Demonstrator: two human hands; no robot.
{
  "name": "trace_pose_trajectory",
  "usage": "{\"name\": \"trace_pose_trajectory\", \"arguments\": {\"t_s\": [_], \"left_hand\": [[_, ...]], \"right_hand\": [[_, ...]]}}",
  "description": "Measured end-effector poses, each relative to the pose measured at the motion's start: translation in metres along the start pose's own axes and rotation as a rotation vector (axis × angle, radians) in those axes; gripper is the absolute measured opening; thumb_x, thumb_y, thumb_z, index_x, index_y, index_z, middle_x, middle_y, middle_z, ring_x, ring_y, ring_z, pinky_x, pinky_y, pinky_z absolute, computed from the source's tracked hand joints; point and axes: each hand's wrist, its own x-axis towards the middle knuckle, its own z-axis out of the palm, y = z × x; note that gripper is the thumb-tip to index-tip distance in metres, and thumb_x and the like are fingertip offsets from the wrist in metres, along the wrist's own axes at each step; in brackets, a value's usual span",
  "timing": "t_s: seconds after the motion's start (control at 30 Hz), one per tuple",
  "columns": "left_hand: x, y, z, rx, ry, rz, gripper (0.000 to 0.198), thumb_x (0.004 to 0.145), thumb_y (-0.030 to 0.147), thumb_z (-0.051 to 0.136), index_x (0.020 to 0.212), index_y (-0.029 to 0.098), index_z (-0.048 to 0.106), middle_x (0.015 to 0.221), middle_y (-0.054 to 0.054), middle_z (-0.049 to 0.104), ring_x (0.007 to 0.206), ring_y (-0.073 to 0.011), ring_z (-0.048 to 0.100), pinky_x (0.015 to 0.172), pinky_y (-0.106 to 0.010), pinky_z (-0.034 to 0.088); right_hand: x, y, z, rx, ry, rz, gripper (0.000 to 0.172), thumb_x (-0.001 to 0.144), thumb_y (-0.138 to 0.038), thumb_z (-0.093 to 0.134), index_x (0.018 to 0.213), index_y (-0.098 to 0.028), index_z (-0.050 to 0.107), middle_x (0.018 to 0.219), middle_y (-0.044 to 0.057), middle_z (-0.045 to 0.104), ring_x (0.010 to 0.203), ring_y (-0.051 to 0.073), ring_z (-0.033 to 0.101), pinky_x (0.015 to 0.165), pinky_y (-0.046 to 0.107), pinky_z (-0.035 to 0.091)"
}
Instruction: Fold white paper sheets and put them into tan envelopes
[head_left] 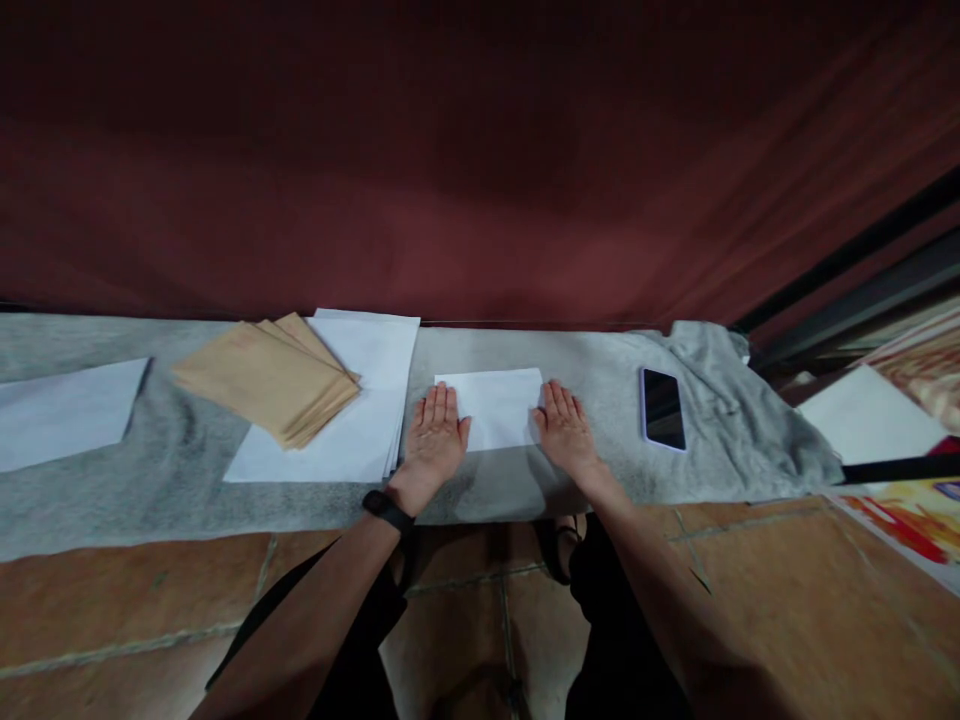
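Observation:
A white sheet of paper (502, 408), apparently folded, lies flat on the grey cloth in front of me. My left hand (437, 432) rests palm down on its left edge, fingers stretched forward. On the opposite edge lies my right hand (564, 428), also flat with the fingers extended. Neither hand grips anything. Left of my left hand is a stack of white paper (330, 462), and a fanned pile of brown envelopes (262, 380) sits partly on top of it.
Grey cloth (480, 350) covers the long, narrow surface. A phone (663, 408) lies to the right, and another white sheet (67, 415) at the far left. Behind hangs a dark red curtain (480, 230). A dark metal frame (862, 270) stands at the right.

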Motion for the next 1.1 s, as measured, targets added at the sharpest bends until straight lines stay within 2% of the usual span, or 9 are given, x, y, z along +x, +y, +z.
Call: {"name": "trace_pose_trajectory", "arguments": {"t_s": [0.1,0.2,0.3,0.43,0.6,0.73,0.9,1.1], "left_hand": [[0.000,0.008,-0.003,-0.016,0.047,0.007,0.063,0.103,0.033,0.030,0.154,-0.005,0.035,0.163,-0.025,0.031,0.155,-0.0323,0.025,0.127,-0.050,0.021],[-0.002,0.023,-0.002,-0.088,0.079,0.123,0.062,0.103,0.033,0.029,0.157,0.001,0.032,0.164,-0.020,0.031,0.156,-0.0275,0.021,0.128,-0.049,0.020],[-0.003,0.039,0.002,-0.156,0.083,0.246,0.061,0.102,0.029,0.032,0.159,0.007,0.030,0.165,-0.017,0.033,0.157,-0.0252,0.020,0.128,-0.050,0.021],[-0.002,0.051,0.008,-0.164,0.060,0.303,0.060,0.099,0.022,0.034,0.157,0.005,0.031,0.164,-0.019,0.034,0.156,-0.0263,0.021,0.127,-0.051,0.023],[0.003,0.048,0.009,-0.127,0.030,0.293,0.058,0.100,0.021,0.034,0.155,0.003,0.034,0.165,-0.019,0.031,0.156,-0.0262,0.021,0.128,-0.049,0.021],[0.007,0.044,0.008,-0.131,0.033,0.300,0.059,0.101,0.027,0.034,0.156,0.005,0.035,0.165,-0.017,0.033,0.156,-0.0261,0.023,0.128,-0.051,0.018],[0.009,0.041,0.005,-0.138,0.015,0.268,0.062,0.101,0.034,0.035,0.157,0.007,0.035,0.165,-0.016,0.033,0.156,-0.0269,0.024,0.128,-0.052,0.016],[0.009,0.034,0.002,-0.121,0.001,0.222,0.065,0.100,0.036,0.040,0.158,0.007,0.031,0.167,-0.016,0.029,0.157,-0.0269,0.021,0.128,-0.052,0.015]], "right_hand": [[0.003,-0.003,-0.002,0.019,0.025,0.021,0.058,0.106,-0.033,0.031,0.154,-0.003,0.039,0.162,0.020,0.037,0.150,0.032,0.035,0.122,0.052,0.027],[0.007,-0.015,-0.004,0.098,0.032,-0.048,0.058,0.106,-0.035,0.029,0.157,-0.008,0.037,0.164,0.017,0.035,0.153,0.030,0.031,0.123,0.052,0.027],[0.009,-0.034,-0.003,0.192,-0.019,-0.145,0.058,0.108,-0.040,0.025,0.158,-0.014,0.037,0.166,0.012,0.033,0.154,0.025,0.029,0.125,0.048,0.027],[0.011,-0.051,0.003,0.213,-0.101,-0.206,0.060,0.109,-0.042,0.019,0.156,-0.012,0.040,0.165,0.012,0.035,0.155,0.022,0.027,0.127,0.045,0.022],[0.015,-0.052,0.007,0.167,-0.095,-0.199,0.061,0.109,-0.043,0.019,0.156,-0.011,0.040,0.164,0.013,0.037,0.154,0.024,0.028,0.127,0.048,0.019],[0.019,-0.048,0.008,0.105,-0.084,-0.182,0.060,0.109,-0.041,0.019,0.157,-0.013,0.038,0.165,0.012,0.034,0.155,0.026,0.027,0.126,0.050,0.020],[0.021,-0.043,0.012,0.062,-0.028,-0.169,0.058,0.108,-0.042,0.023,0.158,-0.016,0.038,0.165,0.012,0.035,0.152,0.028,0.032,0.124,0.052,0.021],[0.020,-0.038,0.014,0.019,0.031,-0.151,0.059,0.108,-0.041,0.024,0.157,-0.011,0.038,0.162,0.015,0.039,0.149,0.031,0.038,0.122,0.053,0.025]]}}
